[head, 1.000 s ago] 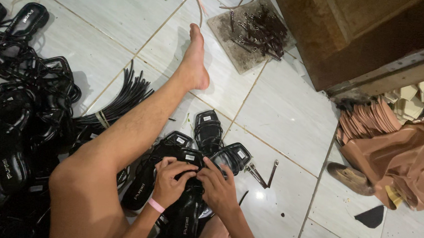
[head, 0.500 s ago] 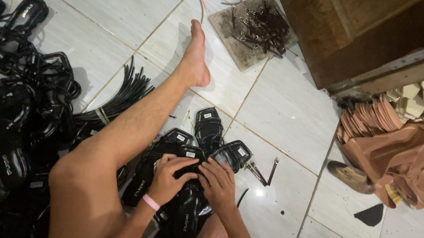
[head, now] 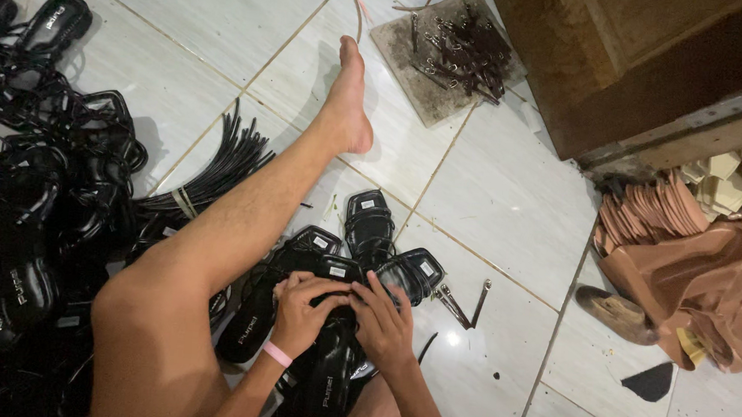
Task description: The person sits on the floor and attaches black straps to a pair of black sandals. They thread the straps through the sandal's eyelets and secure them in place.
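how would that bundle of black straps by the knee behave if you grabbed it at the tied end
The bundle of black straps would probably droop and fan out, since its free ends already splay across the tile. The pale tie near one end should keep it together. It looks thin, so likely light and floppy rather than stiff.

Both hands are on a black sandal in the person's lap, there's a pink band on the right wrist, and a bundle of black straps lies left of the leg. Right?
Not quite: the head view shows the pink band on the left wrist, by the left hand. The rest holds: right hand shares the black sandal, black straps left of the leg.
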`<action>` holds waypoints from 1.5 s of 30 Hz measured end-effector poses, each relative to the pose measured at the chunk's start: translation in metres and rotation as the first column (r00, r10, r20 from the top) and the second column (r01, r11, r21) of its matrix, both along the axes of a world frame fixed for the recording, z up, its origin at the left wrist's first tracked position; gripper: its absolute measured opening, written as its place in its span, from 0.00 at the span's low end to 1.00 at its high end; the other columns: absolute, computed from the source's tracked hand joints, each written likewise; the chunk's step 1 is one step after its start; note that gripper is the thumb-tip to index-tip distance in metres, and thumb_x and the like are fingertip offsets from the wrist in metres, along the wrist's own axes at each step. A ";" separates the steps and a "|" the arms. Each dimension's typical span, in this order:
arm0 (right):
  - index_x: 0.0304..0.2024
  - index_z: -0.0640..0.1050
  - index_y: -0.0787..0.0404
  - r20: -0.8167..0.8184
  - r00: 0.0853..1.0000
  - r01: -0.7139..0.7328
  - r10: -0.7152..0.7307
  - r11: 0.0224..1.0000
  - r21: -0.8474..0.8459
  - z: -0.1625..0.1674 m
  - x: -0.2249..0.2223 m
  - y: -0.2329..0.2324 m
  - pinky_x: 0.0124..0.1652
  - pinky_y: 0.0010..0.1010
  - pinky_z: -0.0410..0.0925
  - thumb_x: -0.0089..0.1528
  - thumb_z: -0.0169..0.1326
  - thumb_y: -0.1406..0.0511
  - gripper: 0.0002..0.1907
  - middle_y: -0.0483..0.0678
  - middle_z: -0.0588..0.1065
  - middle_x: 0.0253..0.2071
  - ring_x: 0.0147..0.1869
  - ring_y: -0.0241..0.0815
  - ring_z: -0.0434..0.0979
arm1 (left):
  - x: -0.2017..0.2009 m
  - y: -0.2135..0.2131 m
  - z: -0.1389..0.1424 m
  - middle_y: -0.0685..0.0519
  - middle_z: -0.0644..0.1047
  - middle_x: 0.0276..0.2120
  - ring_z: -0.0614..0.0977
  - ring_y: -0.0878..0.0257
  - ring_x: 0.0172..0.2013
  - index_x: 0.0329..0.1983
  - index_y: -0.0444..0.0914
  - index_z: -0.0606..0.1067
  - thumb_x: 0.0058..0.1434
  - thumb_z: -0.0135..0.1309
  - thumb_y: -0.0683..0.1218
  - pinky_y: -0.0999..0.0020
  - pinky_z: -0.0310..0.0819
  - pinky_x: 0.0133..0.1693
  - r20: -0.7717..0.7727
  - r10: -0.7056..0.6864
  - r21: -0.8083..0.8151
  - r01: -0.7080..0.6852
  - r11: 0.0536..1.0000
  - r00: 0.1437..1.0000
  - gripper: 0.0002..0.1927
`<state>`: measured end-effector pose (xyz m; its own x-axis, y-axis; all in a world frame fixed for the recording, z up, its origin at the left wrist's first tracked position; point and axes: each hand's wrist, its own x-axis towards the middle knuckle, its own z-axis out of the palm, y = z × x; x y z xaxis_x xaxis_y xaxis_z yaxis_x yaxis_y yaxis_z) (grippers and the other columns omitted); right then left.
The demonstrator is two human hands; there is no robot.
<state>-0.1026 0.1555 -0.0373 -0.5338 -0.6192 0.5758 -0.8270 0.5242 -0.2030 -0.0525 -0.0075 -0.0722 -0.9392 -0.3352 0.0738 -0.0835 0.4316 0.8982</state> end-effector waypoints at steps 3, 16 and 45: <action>0.36 0.79 0.59 0.010 1.000 0.023 -0.024 0.996 0.081 0.005 -0.002 -0.003 0.65 0.48 0.61 0.60 0.57 0.74 0.05 0.46 0.79 0.51 0.68 0.46 0.75 | 0.001 0.000 0.001 0.62 0.86 0.37 0.77 0.61 0.43 0.36 0.50 0.87 0.53 0.65 0.48 0.58 0.57 0.53 -0.016 0.006 0.008 -0.006 1.000 1.000 0.08; 0.38 0.78 0.59 0.341 0.938 -0.050 0.063 0.998 -0.045 0.002 -0.005 0.009 0.72 0.54 0.53 0.58 0.65 0.68 0.09 0.48 0.80 0.51 0.68 0.47 0.75 | -0.009 -0.027 0.015 0.55 0.85 0.41 0.86 0.65 0.37 0.47 0.41 0.81 0.55 0.62 0.46 0.69 0.77 0.42 0.039 -0.088 0.381 0.067 0.922 0.995 0.15; 0.28 0.79 0.56 0.528 0.832 -0.122 0.170 0.985 -0.123 -0.006 -0.029 -0.013 0.66 0.49 0.58 0.49 0.70 0.66 0.11 0.40 0.79 0.32 0.49 0.39 0.80 | -0.003 -0.009 -0.006 0.48 0.81 0.23 0.80 0.63 0.23 0.28 0.36 0.84 0.53 0.67 0.47 0.68 0.72 0.28 0.253 0.110 0.255 -0.176 0.951 0.961 0.09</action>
<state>-0.1319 0.1427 -0.0435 -0.6799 -0.6784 0.2785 -0.6427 0.3683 -0.6718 -0.0559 -0.0168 -0.0778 -0.8595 -0.4436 -0.2540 -0.3467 0.1406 0.9274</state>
